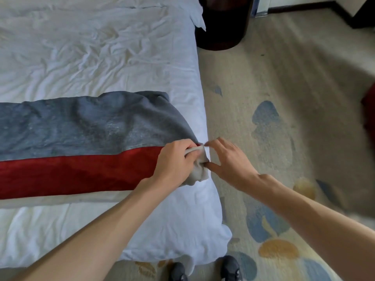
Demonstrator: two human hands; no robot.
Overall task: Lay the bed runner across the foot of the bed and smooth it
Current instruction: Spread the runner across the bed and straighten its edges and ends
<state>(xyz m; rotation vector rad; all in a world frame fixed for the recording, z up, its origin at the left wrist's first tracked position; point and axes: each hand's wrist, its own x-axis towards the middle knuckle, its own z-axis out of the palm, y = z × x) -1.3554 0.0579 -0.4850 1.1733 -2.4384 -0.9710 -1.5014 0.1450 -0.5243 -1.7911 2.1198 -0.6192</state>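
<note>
a person bends over the right edge of a bed [91, 57], working at the end of a grey and red bed runner [81, 138] that lies across the white cover from the left of the view to the bed's right side. the grey band, on the far side, is rumpled; the red band, on the near side, lies flatter. the left hand [174, 161] curls round the runner's right end, where a bunch of pale lining [197, 171] shows past its fingers at the mattress edge. the right hand [231, 161] is spread just beside it, fingers loosely straight and holding nothing, its thumb tip touching the bunched lining. both forearms are bare. the white cover is creased beyond the runner. right of the bed runs a patterned carpet [284, 98] with blue and yellow shapes; a dark round piece of furniture [223, 23] stands at the far end near the bed's corner, and two dark shoes [230, 268] show at the near edge
</note>
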